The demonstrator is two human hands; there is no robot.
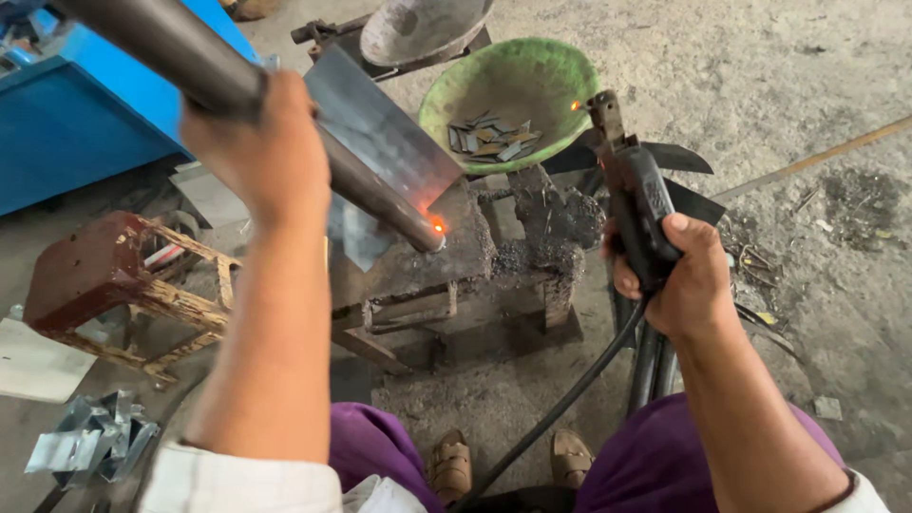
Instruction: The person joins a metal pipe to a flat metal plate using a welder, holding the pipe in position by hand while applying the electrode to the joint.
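My left hand (255, 152) grips a long steel pipe (361, 185) that has a flat metal plate (380, 128) joined to it. The pipe's lower end glows orange at a fresh weld spot (437, 224) and rests on a rough metal work stand (456, 266). My right hand (679, 280) holds a black welding electrode holder (638, 195), raised to the right of the stand. Its tip (577, 105) glows beside the green bowl. A black cable (560, 404) runs from the holder down between my knees.
A green bowl (551, 66) with several small metal pieces sits behind the stand, a grey metal pan (418, 28) behind that. A blue cabinet (76, 123) stands far left, a worn wooden stool (114, 285) near it. Bent metal scraps (90, 442) lie bottom left. Dark blades (679, 157) lie right.
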